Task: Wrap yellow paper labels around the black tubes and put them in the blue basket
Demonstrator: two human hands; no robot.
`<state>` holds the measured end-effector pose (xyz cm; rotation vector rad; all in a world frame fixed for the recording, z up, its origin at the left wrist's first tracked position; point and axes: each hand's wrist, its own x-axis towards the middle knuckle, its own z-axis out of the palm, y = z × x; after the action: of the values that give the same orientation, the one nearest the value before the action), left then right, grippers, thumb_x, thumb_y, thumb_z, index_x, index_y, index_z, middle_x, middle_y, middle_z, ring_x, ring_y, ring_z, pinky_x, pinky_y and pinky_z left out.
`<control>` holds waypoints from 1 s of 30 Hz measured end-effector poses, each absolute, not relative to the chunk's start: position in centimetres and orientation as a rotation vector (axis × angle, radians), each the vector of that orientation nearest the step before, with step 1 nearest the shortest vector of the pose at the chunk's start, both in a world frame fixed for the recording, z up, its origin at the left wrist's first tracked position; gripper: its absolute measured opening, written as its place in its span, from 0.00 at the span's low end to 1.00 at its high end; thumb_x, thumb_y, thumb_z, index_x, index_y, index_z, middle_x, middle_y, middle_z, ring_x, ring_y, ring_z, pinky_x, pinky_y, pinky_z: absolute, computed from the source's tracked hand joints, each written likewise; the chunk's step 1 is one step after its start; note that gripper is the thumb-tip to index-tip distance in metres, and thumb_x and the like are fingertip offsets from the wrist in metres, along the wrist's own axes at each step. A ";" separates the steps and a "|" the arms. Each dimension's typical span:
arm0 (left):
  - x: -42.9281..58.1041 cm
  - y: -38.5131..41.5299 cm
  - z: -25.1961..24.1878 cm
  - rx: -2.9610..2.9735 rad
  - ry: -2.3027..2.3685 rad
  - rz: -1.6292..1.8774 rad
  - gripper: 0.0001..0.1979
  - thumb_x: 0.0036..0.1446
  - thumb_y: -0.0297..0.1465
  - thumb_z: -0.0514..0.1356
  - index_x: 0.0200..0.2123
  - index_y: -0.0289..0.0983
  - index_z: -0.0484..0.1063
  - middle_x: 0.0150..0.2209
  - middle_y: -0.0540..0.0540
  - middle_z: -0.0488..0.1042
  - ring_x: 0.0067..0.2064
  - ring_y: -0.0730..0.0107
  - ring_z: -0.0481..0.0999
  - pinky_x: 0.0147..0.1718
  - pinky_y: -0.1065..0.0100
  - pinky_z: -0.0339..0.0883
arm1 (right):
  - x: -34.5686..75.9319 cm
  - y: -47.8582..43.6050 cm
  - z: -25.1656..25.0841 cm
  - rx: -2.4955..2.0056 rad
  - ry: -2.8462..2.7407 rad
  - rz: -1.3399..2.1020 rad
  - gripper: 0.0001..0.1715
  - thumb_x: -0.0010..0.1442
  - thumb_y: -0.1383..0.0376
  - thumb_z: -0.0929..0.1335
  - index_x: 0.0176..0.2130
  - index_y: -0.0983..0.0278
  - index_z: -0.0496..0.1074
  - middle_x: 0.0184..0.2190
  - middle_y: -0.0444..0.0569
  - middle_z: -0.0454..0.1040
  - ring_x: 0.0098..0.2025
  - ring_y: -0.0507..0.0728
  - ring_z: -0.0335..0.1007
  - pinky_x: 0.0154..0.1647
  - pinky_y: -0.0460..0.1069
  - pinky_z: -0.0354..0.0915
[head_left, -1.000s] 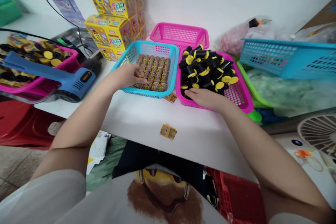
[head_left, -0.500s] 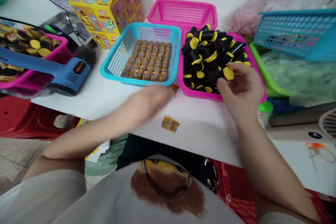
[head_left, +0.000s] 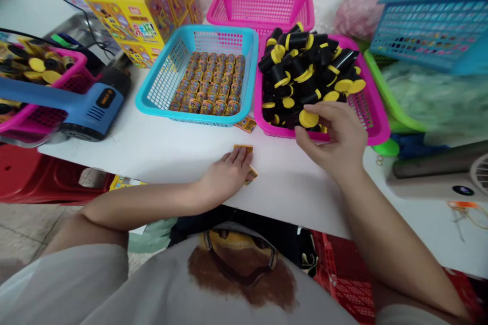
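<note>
My left hand lies flat on the white table, its fingertips over a small yellow printed label; another such label pokes out beside the fingers. Over the front of a pink basket, my right hand pinches a black tube by its yellow cap between thumb and forefinger. Many black tubes with yellow caps are heaped in that basket. To its left, a blue basket holds rows of small printed cylinders. One more label rests between the baskets' front edges.
At the left are a blue heat gun and a pink basket of yellow-black pieces. Yellow boxes are stacked behind. A pink basket stands at the back wall; a light blue basket and a grey fan are right.
My left hand has come down onto the label on the table. My right hand has moved left and slightly toward me with the capped tube. The view has shifted a little.
</note>
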<state>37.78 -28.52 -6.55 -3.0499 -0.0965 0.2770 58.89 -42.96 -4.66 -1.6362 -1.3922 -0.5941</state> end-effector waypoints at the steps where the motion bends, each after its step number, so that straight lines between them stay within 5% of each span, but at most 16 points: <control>1: 38.1 -28.4 -6.1 -3.050 -0.096 0.297 0.24 0.74 0.25 0.50 0.70 0.25 0.65 0.69 0.27 0.66 0.70 0.48 0.69 0.66 0.54 0.72 | 58.9 -43.0 -4.7 -1.629 -1.395 -0.591 0.24 0.61 0.68 0.75 0.56 0.54 0.76 0.46 0.50 0.80 0.47 0.62 0.80 0.42 0.57 0.81; 8: 38.1 -27.1 -4.3 -3.170 -0.163 0.415 0.28 0.71 0.19 0.48 0.71 0.34 0.62 0.69 0.37 0.71 0.62 0.56 0.81 0.52 0.60 0.82 | 58.9 -43.1 -4.7 -1.626 -1.410 -0.576 0.27 0.62 0.70 0.75 0.58 0.51 0.75 0.47 0.51 0.79 0.50 0.63 0.80 0.49 0.61 0.81; 13: 37.4 -25.1 -5.1 -3.344 -0.054 0.106 0.33 0.67 0.17 0.49 0.73 0.38 0.59 0.61 0.38 0.78 0.54 0.60 0.84 0.46 0.65 0.80 | 58.8 -43.2 -4.7 -1.643 -1.412 -0.583 0.27 0.63 0.69 0.74 0.59 0.50 0.74 0.48 0.50 0.79 0.50 0.63 0.80 0.50 0.61 0.82; 17: 37.7 -23.3 -4.8 -3.467 0.096 -0.283 0.17 0.70 0.22 0.56 0.56 0.36 0.78 0.51 0.41 0.82 0.49 0.64 0.84 0.48 0.68 0.77 | 58.7 -43.0 -5.1 -1.571 -1.391 -0.618 0.27 0.61 0.67 0.74 0.58 0.52 0.75 0.47 0.50 0.79 0.49 0.63 0.79 0.44 0.59 0.81; 20: 38.5 -23.0 -3.2 -3.500 0.215 -0.472 0.11 0.68 0.23 0.61 0.46 0.36 0.83 0.43 0.43 0.84 0.43 0.66 0.84 0.43 0.70 0.76 | 58.3 -43.0 -5.5 -1.525 -1.335 -0.568 0.29 0.62 0.66 0.74 0.61 0.51 0.73 0.50 0.52 0.77 0.49 0.63 0.78 0.38 0.56 0.80; 26: 39.7 -25.2 -0.1 -3.169 -0.034 0.201 0.09 0.64 0.20 0.62 0.41 0.33 0.83 0.35 0.41 0.81 0.34 0.60 0.82 0.27 0.67 0.66 | 58.0 -43.0 -5.5 -1.545 -1.368 -0.545 0.25 0.64 0.64 0.72 0.60 0.52 0.74 0.50 0.52 0.76 0.50 0.64 0.78 0.48 0.61 0.79; 30: 39.7 -25.2 -0.3 -3.286 0.067 0.285 0.11 0.66 0.18 0.59 0.39 0.33 0.83 0.35 0.43 0.82 0.34 0.64 0.82 0.29 0.69 0.66 | 58.0 -43.0 -5.5 -1.531 -1.374 -0.550 0.25 0.62 0.66 0.73 0.58 0.53 0.74 0.50 0.53 0.76 0.50 0.63 0.78 0.46 0.60 0.80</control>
<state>39.67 -25.20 -0.33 -3.2858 0.0671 0.2849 57.96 -42.97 -5.48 -1.5314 -1.3740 -0.5500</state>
